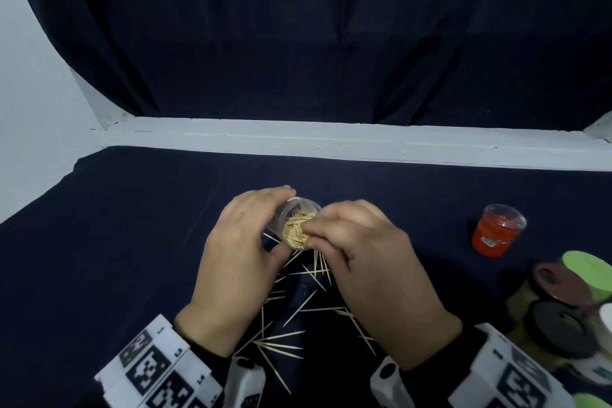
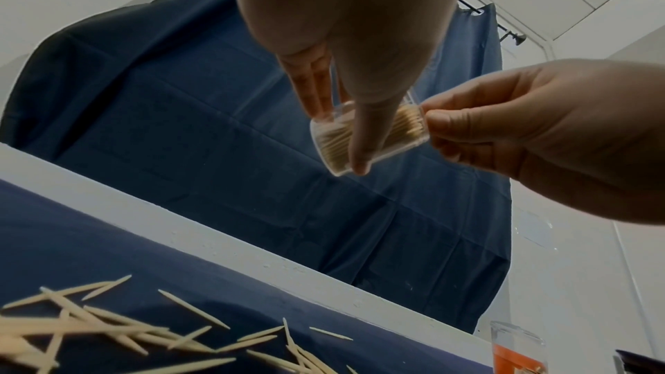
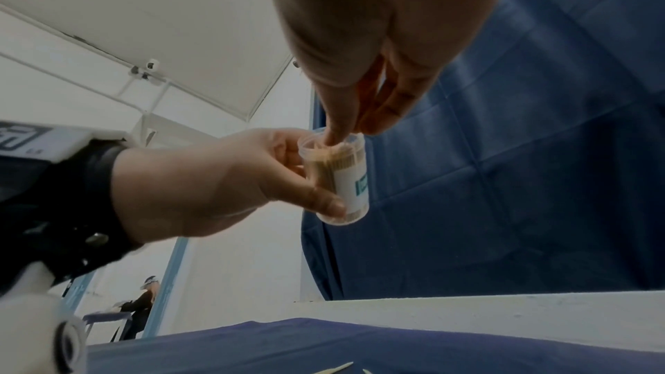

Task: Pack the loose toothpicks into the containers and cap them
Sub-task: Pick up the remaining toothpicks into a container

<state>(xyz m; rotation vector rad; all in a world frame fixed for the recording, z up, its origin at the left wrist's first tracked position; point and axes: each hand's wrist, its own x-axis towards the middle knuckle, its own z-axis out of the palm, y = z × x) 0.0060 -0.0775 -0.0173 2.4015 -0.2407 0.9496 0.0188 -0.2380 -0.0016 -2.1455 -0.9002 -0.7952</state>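
While the left hand (image 1: 238, 262) curls its fingers and thumb round a clear plastic cylinder (image 1: 299, 223) at the centre of the head view, the right hand (image 1: 367, 272) bunches its fingertips together at the open mouth, pressing on the packed, pale wooden toothpicks (image 1: 295, 229) inside. Thin, pointed loose toothpicks (image 1: 291, 315) lie scattered on the dark, matte cloth (image 1: 132, 242) between the wrists. A red-labelled container (image 1: 496, 230) stands well apart at right; round-lidded containers (image 1: 563, 311) crowd the lower right edge. Bare cloth spreads left.
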